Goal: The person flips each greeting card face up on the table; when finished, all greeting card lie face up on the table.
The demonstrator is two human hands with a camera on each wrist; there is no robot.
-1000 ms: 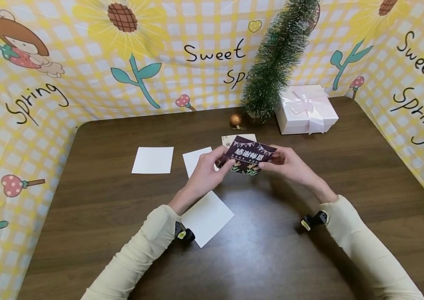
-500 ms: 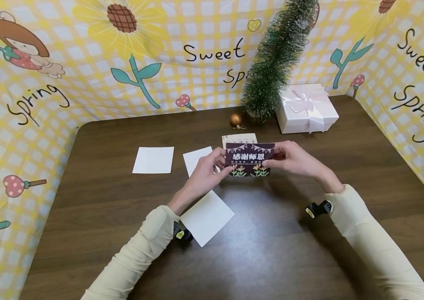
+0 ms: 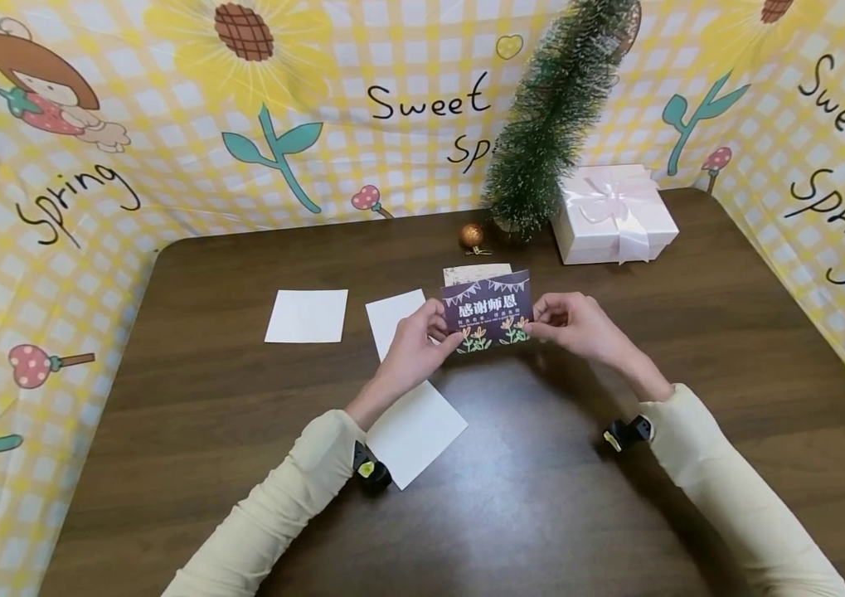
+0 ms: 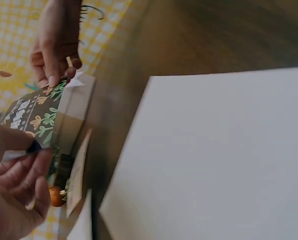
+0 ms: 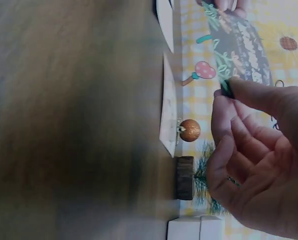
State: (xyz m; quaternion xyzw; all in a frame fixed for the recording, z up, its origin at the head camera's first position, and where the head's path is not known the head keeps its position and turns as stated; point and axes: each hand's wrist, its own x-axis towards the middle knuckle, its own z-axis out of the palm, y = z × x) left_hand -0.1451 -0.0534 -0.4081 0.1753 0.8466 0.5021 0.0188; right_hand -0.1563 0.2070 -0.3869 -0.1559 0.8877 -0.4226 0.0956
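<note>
A dark purple greeting card (image 3: 487,310) with white Chinese lettering, bunting and orange flowers is held up over the table, its printed face toward the head camera. My left hand (image 3: 416,342) pinches its left end between thumb and fingers. At the opposite end, the thumb and fingers of my right hand (image 3: 577,327) pinch the lower corner. The right wrist view shows that card (image 5: 241,50) tilted, with the thumb on its printed side. Behind it on the table lies a pale printed card (image 3: 476,273), partly covered in the head view.
White sheets lie left of the hands: one far left (image 3: 306,316), another partly behind the left hand (image 3: 392,319), and a larger one (image 3: 422,431) under the left forearm. At the back stand a small Christmas tree (image 3: 545,141), an orange bauble (image 3: 471,237) and a white ribboned gift box (image 3: 616,214).
The purple card has turned from a tilt down to the right, through level, to rising slightly at its right end. My right hand shifted right, then back left; both hands kept their pinch.
</note>
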